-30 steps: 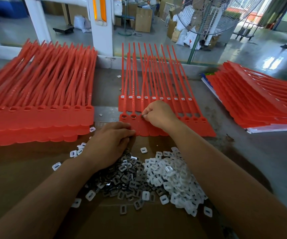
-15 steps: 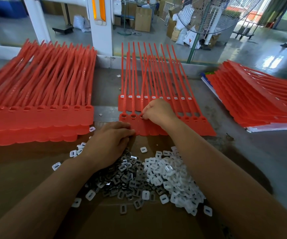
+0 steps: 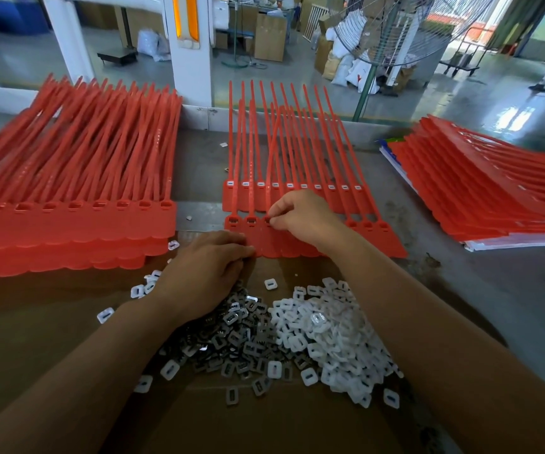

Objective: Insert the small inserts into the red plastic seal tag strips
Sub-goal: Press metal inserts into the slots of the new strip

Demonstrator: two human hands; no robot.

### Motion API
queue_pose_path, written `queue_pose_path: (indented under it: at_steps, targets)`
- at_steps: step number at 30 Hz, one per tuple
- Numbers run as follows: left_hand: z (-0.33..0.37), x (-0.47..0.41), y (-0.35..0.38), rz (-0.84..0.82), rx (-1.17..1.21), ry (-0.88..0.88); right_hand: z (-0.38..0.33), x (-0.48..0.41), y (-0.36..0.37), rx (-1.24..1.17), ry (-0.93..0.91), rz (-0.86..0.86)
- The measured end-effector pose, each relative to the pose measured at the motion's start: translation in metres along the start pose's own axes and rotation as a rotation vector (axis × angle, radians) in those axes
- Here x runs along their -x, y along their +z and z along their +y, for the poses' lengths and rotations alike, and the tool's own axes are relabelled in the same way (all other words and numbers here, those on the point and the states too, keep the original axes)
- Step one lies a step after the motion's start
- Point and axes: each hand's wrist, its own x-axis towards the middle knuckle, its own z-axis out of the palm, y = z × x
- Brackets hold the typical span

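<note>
A row of joined red seal tag strips (image 3: 392, 245) lies in front of me, its heads toward me, over a second row (image 3: 231, 198) whose sockets hold white inserts. My right hand (image 3: 300, 217) has curled fingers pinching something small at the third socket from the left; the insert itself is hidden. My left hand (image 3: 205, 273) rests palm down, fingers curled over the near edge of the strip row and the pile of dark metal inserts (image 3: 235, 339). A heap of white plastic inserts (image 3: 330, 335) lies beside them on brown cardboard (image 3: 35, 339).
A thick stack of red strip rows (image 3: 68, 191) lies at the left, another fanned stack (image 3: 480, 188) at the right over papers. A white post and rail bound the table's far edge. Loose inserts are scattered on the cardboard.
Hardly anything differs: my right hand stays at the same socket with a slight shift of its fingers. My left hand stays put on the pile.
</note>
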Motion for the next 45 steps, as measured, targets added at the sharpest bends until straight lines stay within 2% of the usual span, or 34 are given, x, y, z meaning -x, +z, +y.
queue_pose_path:
  at_steps: [3,9,12,22,29,33,38,45]
  targets:
    - [0.000,0.000,0.000,0.002,-0.004,0.006,-0.004,0.016,-0.003,0.044,-0.085,-0.048]
    - [0.000,-0.001,0.001,-0.018,-0.016,-0.002,-0.017,0.060,-0.008,0.199,-0.248,-0.361]
    - [0.000,-0.001,0.001,-0.013,0.000,-0.020,-0.021,0.072,-0.006,0.264,-0.264,-0.430]
    - [0.000,-0.001,0.001,0.001,-0.012,0.003,-0.026,0.079,0.006,0.445,-0.244,-0.396]
    - [-0.001,-0.002,0.001,0.006,-0.020,0.009,-0.023,0.082,0.006,0.353,-0.248,-0.347]
    - [-0.002,-0.001,0.001,0.002,-0.029,0.011,-0.017,0.079,0.000,0.209,-0.226,-0.401]
    - [-0.001,-0.002,0.001,0.011,-0.020,0.008,-0.011,0.075,-0.002,0.083,-0.221,-0.381]
    - [-0.001,-0.002,0.001,0.016,-0.029,0.008,-0.006,0.068,-0.010,0.044,-0.196,-0.317]
